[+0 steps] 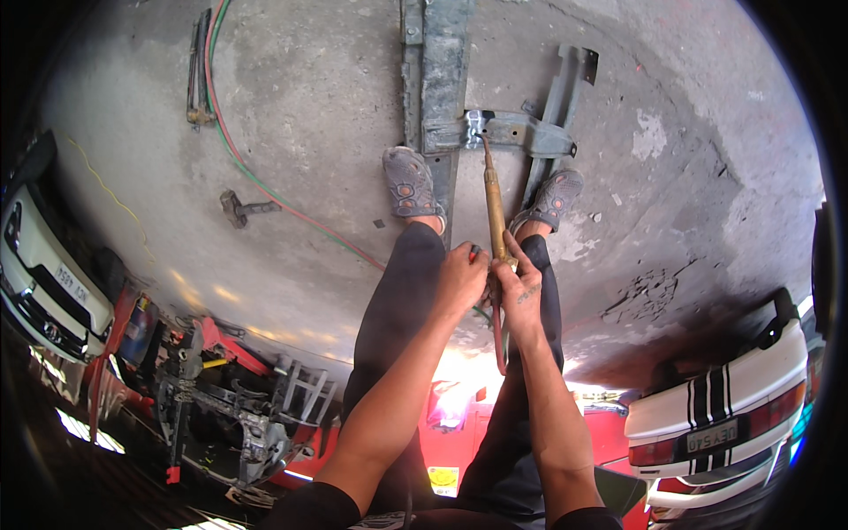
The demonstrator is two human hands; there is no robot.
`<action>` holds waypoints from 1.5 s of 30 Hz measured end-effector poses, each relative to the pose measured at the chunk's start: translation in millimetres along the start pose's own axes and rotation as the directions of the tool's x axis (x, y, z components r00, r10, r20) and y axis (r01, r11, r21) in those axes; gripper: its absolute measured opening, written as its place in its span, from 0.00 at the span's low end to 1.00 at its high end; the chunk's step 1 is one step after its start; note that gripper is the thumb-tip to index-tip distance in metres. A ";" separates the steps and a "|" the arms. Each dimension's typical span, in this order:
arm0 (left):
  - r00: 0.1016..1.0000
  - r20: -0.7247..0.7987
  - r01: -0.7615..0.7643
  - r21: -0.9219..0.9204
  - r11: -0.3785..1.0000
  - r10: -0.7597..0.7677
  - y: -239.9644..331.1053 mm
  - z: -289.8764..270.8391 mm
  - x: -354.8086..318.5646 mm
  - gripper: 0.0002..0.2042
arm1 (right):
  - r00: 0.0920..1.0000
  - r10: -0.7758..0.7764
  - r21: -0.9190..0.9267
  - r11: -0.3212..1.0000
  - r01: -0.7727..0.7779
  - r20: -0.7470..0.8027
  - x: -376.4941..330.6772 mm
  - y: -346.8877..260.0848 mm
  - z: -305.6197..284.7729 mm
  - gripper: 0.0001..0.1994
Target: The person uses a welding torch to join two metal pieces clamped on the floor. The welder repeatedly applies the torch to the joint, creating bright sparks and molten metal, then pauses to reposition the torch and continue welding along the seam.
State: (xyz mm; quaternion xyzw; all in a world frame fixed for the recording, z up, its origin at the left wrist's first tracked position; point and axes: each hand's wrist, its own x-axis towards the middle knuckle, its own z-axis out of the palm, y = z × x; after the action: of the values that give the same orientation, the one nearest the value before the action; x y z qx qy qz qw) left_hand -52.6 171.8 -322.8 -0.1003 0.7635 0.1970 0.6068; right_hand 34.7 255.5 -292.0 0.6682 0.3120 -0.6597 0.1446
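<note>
**Workshop floor: torch held over steel bracket**

Bare grey concrete floor (309,115), stained and chipped at the right, fills the upper view. At far left stands a white car (40,274), with a red-framed pile of metal parts (238,397) below it. On the floor lie a long hand tool (199,66) near the top left and a small hammer (240,209), well apart from the work. 2 hoses, 1 red and 1 green (256,177), run from the top left across the floor toward the hands.

At centre, the left hand (461,278) is closed with fingers together around the rear end of the brass torch (495,212). The right hand (519,296) is just beside it, fingers clamped on the torch handle, a red hose hanging below. The torch points away from the person; its tip sits at a bright spot on the grey steel bracket assembly (495,132), which lies on the floor between and ahead of 2 grey shoes (408,184). The long steel beam (442,71) runs to the top edge.

At lower right stands a white car with black stripes (724,397).
</note>
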 end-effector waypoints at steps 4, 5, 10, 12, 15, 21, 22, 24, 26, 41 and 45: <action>1.000 0.014 -0.026 0.099 0.995 0.025 1.4 -1.1 -1.7 0.15 | 1.000 -0.024 -0.028 0.999 0.024 -0.015 -0.9 1.6 0.6 0.32; 1.000 0.021 -0.018 0.105 0.994 0.016 2.2 -1.7 -2.1 0.15 | 1.000 -0.016 -0.024 1.000 0.016 -0.011 -1.6 0.8 1.0 0.32; 0.999 0.037 -0.029 0.176 0.984 0.023 0.5 -2.1 -1.3 0.15 | 1.000 0.021 0.003 1.000 -0.021 -0.007 -5.3 -6.3 1.9 0.32; 0.999 0.039 -0.031 0.184 0.982 0.024 1.1 -2.0 -1.4 0.16 | 0.999 -0.003 0.032 0.999 0.004 -0.038 -4.3 -1.1 4.2 0.31; 0.999 0.041 -0.023 0.196 0.980 0.015 2.8 -2.5 -2.0 0.16 | 0.998 -0.024 0.057 0.998 0.027 -0.059 -4.6 0.9 6.4 0.30; 0.999 0.043 -0.039 0.204 0.978 0.031 1.7 -3.2 -2.0 0.15 | 1.000 -0.004 0.028 1.000 0.004 -0.025 -5.0 3.0 3.0 0.31; 0.998 0.044 -0.042 0.200 0.979 0.034 0.8 -3.1 -1.7 0.15 | 1.000 0.003 0.013 1.000 -0.003 -0.010 -5.2 3.0 1.7 0.32; 0.998 0.046 -0.045 0.195 0.980 0.037 -0.8 -2.9 -1.2 0.15 | 1.000 0.014 0.043 0.999 -0.013 -0.008 -5.8 4.6 2.3 0.32; 0.998 0.051 -0.046 0.192 0.980 0.037 -1.7 -2.8 -0.9 0.15 | 1.000 0.010 0.045 0.999 -0.010 -0.009 -6.8 5.6 2.3 0.32; 0.996 0.080 -0.036 0.130 0.991 0.026 -10.5 -0.3 3.7 0.11 | 1.000 0.015 0.089 0.996 -0.015 -0.004 -5.9 13.5 -3.0 0.33; 0.996 0.093 -0.019 0.117 0.993 0.008 -12.6 0.2 4.2 0.12 | 1.000 0.012 0.084 0.996 -0.011 -0.004 -5.0 16.6 -3.9 0.33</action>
State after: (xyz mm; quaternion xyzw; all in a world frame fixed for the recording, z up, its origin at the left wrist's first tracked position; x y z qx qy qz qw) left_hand -48.4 160.8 -329.1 -0.0500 0.7454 0.1604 0.6451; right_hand 48.2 244.0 -290.5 0.6771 0.2805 -0.6698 0.1195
